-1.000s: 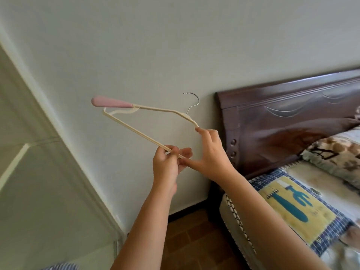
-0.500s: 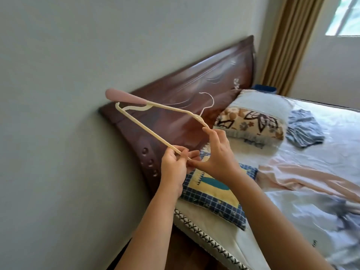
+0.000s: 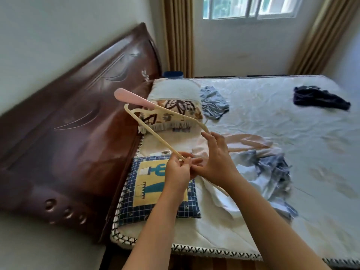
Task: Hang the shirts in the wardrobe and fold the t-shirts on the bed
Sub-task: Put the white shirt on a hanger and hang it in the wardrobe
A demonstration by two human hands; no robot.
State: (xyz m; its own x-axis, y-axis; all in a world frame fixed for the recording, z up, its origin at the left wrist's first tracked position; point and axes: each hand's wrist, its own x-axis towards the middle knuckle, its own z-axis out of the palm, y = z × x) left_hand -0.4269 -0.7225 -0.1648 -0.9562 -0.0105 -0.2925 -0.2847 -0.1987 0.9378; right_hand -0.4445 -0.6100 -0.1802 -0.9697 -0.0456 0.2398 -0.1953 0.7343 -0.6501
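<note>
A cream hanger (image 3: 155, 133) with a pink padded end is held up over the bed's left side. My left hand (image 3: 178, 170) pinches its lower bar. My right hand (image 3: 214, 158) grips the top arm near the hook, which I cannot make out. On the bed (image 3: 321, 172) lie a peach garment (image 3: 247, 141), a pile of pale blue and white clothes (image 3: 270, 172), a crumpled blue piece (image 3: 213, 103) by the pillow and a dark navy garment (image 3: 319, 98) at the far right.
A dark wooden headboard (image 3: 78, 133) runs along the left. A floral pillow (image 3: 175, 114) and a blue-and-yellow checked cushion (image 3: 155, 188) lie at the bed's head. Brown curtains (image 3: 178, 36) flank a window at the back.
My view has swung right from the bare wall to the whole bed. Both hands keep the same hold on the hanger, now above the pillows.
</note>
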